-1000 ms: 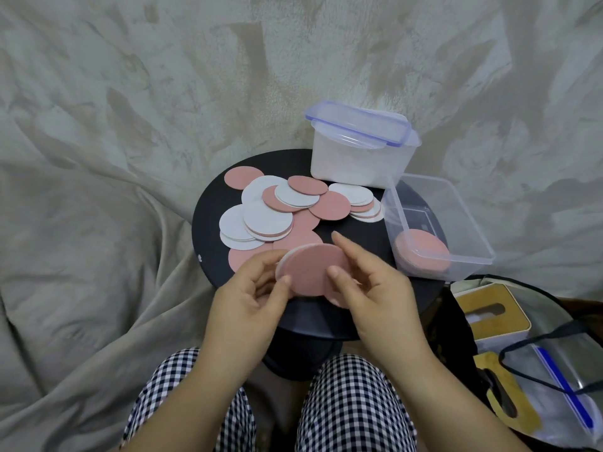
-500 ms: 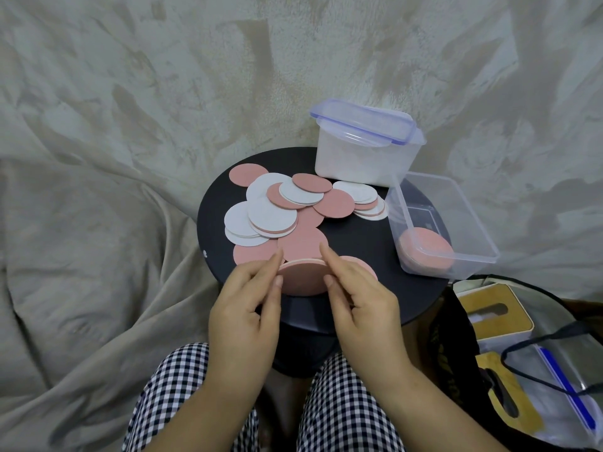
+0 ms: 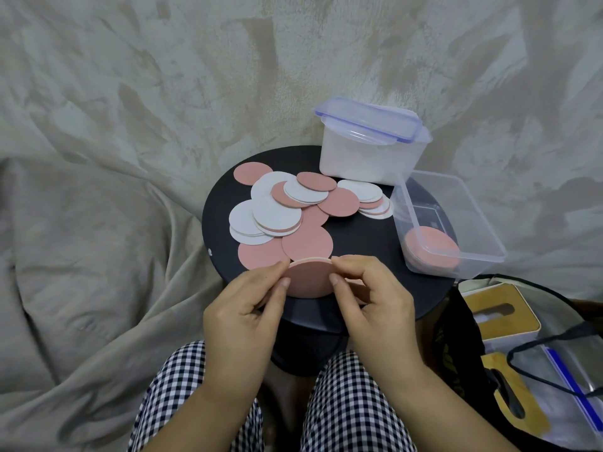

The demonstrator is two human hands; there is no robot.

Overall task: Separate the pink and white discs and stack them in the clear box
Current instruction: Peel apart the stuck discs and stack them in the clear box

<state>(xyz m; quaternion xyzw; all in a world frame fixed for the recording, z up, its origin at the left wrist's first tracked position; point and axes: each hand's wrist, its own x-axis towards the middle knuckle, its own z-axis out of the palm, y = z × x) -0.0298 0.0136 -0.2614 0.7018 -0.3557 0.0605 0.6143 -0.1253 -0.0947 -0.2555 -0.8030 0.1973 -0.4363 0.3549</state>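
Observation:
A pink disc (image 3: 308,277) with a white edge showing along its top is held over the near part of the round black table (image 3: 359,233). My left hand (image 3: 243,316) pinches its left edge and my right hand (image 3: 372,300) pinches its right edge. Behind it lies a loose pile of pink and white discs (image 3: 280,210), overlapping each other. The open clear box (image 3: 470,223) stands at the table's right side with a stack of pink discs (image 3: 432,251) in its near end.
A lidded translucent container (image 3: 368,141) stands at the back of the table. A transparent bag with wooden-topped boxes (image 3: 502,314) sits low on the right. Crumpled beige cloth (image 3: 114,190) surrounds the table. My checked trouser legs are below.
Both hands have shifted slightly and re-gripped the disc; it now stands more on edge, showing a white rim on top. The pile and the boxes have not moved.

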